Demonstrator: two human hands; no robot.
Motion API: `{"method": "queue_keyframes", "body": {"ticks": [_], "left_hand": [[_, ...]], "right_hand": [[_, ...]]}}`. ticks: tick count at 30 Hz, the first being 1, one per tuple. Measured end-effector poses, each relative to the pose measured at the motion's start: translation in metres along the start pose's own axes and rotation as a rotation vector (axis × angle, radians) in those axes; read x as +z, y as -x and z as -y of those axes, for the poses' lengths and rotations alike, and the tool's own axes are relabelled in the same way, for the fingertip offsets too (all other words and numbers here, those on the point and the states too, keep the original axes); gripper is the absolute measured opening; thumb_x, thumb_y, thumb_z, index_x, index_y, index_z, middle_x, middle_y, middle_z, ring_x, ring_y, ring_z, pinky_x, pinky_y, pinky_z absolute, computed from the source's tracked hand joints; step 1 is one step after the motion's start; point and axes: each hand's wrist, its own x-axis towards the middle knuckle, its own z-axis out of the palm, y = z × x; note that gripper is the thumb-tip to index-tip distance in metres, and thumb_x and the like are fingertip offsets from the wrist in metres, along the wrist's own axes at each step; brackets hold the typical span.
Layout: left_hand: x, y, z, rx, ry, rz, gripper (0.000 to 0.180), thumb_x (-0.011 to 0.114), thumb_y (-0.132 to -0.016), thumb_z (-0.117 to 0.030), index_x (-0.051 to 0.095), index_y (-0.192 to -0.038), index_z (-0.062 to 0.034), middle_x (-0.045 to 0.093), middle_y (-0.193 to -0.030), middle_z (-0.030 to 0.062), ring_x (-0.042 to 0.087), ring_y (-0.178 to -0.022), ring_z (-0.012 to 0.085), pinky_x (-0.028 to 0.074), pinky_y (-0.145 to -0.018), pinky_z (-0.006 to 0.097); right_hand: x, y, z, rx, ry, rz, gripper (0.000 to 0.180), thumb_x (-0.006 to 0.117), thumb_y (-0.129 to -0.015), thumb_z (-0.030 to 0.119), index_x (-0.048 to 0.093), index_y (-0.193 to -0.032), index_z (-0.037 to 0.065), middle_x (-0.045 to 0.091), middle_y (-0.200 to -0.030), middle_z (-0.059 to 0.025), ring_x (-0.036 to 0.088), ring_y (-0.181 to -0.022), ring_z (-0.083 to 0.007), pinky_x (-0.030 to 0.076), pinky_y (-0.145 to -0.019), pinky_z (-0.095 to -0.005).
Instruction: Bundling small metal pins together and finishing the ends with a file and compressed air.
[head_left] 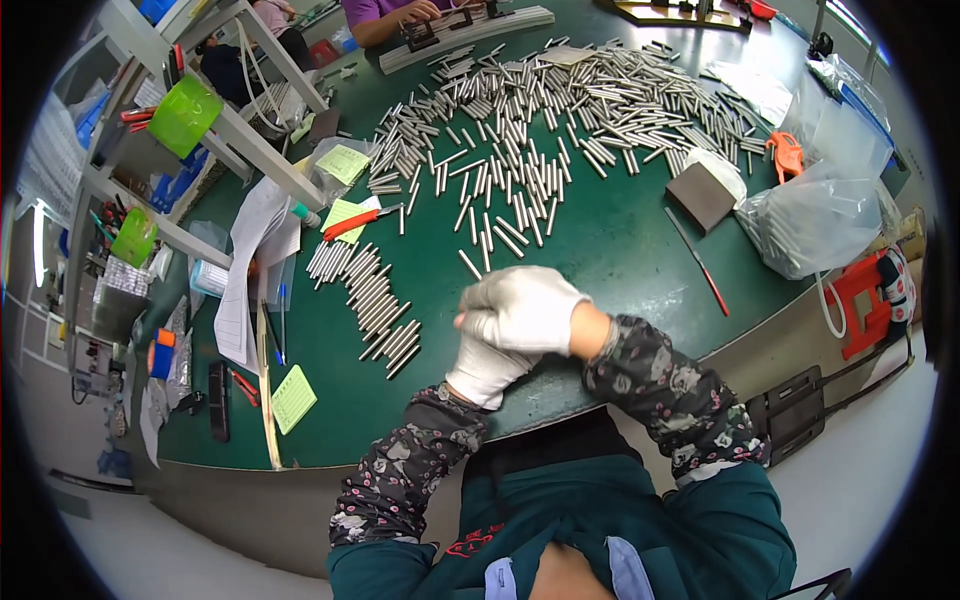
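White-gloved, the right hand [528,310] overlaps the left hand [487,370] — fingers curled together, any grip hidden. Rods [376,303] lie aligned, seemingly kept off the heap [640,100].

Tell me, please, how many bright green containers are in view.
2: an upper container and a lower container, both on the left by the grey shelf frame; others may be hidden.

The rods [640,100] are smooth, glossy metal, the gloves [530,308] matt cloth, the bag [815,225] glossy plastic.
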Motion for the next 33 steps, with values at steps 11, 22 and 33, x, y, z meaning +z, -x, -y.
{"method": "queue_keyframes", "body": {"ticks": [11, 22, 33], "left_hand": [[-0.001, 0.008, -0.015, 0.365, -0.883, 0.084, 0.050, 0.068, -0.061, 0.001, 0.046, -0.106, -0.0041, 0.058, -0.090, 0.0017, 0.056, -0.078, 0.0081, 0.046, -0.071, 0.021], [0.000, 0.003, -0.022, 0.582, -0.877, -0.028, 0.053, 0.066, -0.066, 0.001, 0.042, -0.113, -0.0036, 0.057, -0.095, 0.0030, 0.056, -0.085, 0.0099, 0.046, -0.076, 0.022], [-0.002, 0.002, -0.025, 0.443, -0.767, 0.072, 0.051, 0.067, -0.066, 0.002, 0.043, -0.110, -0.0069, 0.057, -0.093, 0.0028, 0.057, -0.079, 0.0104, 0.050, -0.065, 0.022]], "right_hand": [[-0.010, -0.011, -0.052, 0.213, -1.166, -0.371, 0.017, 0.051, -0.085, 0.021, 0.055, -0.087, 0.004, 0.055, -0.064, -0.0017, 0.049, -0.052, -0.0056, 0.040, -0.048, -0.0190], [0.000, 0.012, -0.045, -0.230, -0.971, -0.027, 0.045, 0.064, -0.072, 0.007, 0.050, -0.114, 0.000, 0.057, -0.089, -0.0017, 0.051, -0.082, -0.0082, 0.041, -0.076, -0.0199], [0.003, 0.016, -0.048, -0.154, -0.973, -0.051, 0.041, 0.070, -0.069, 0.007, 0.053, -0.105, 0.001, 0.057, -0.091, -0.0017, 0.052, -0.084, -0.0088, 0.042, -0.076, -0.0213]]}}
